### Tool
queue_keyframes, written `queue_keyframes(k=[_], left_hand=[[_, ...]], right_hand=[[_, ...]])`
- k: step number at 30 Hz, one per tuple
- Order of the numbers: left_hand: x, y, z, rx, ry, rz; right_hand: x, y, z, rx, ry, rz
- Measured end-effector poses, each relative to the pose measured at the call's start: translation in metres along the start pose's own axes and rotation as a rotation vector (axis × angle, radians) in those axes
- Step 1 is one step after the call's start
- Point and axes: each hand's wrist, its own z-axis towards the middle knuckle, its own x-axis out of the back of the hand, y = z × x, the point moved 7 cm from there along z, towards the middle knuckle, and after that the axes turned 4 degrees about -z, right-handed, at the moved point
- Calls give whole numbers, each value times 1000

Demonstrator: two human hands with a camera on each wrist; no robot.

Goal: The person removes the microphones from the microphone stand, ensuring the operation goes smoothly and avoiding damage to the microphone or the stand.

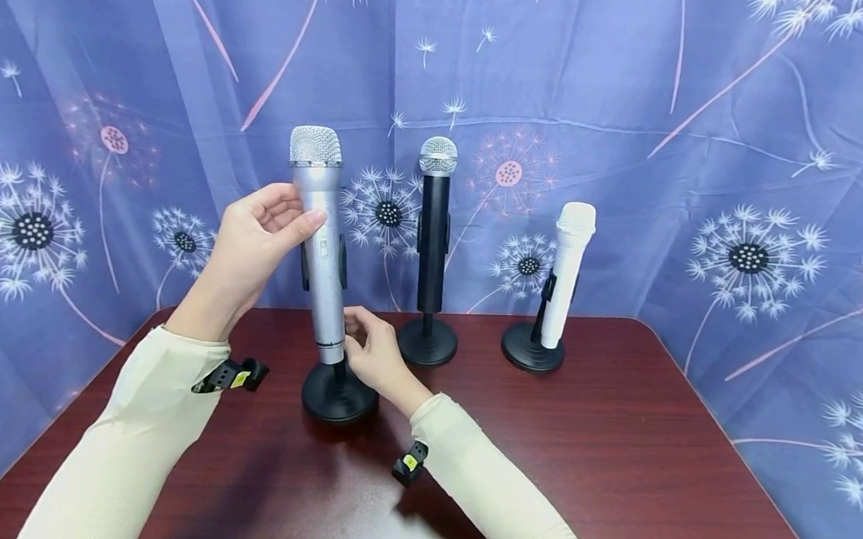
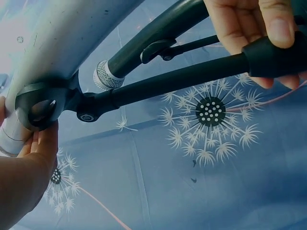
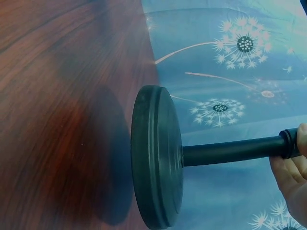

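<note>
silver microphone (image 1: 320, 270) tilts well apart from table's right edge (image 1: 730, 457).

In the head view, the silver microphone (image 1: 327, 296) hides most of the upper part of the black stand (image 1: 340, 401) behind it, and detail on its small switch (image 1: 324, 248) is too fine to read. At its left, the left hand (image 1: 249, 244) has fingertips out of sight behind it; by its lower end, the right hand (image 1: 376, 353) is likewise partly covered. Below it on either side, the left sleeve (image 1: 126, 448) and right sleeve (image 1: 499, 483) run off the bottom edge. Well to its right, the white microphone (image 1: 568, 275) covers part of its own stand.
</note>
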Motion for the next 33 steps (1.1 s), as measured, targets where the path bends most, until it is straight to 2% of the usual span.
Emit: queue_keyframes(k=[10, 18, 33], left_hand=[[-2, 4, 0, -33, -3, 13], [-1, 6, 1, -93, -10, 16], [2, 13, 0, -191, 35, -47]], right_hand=[[1, 2, 1, 1, 18, -13], [0, 2, 1, -22, 16, -10], [-1, 3, 3, -75, 26, -1]])
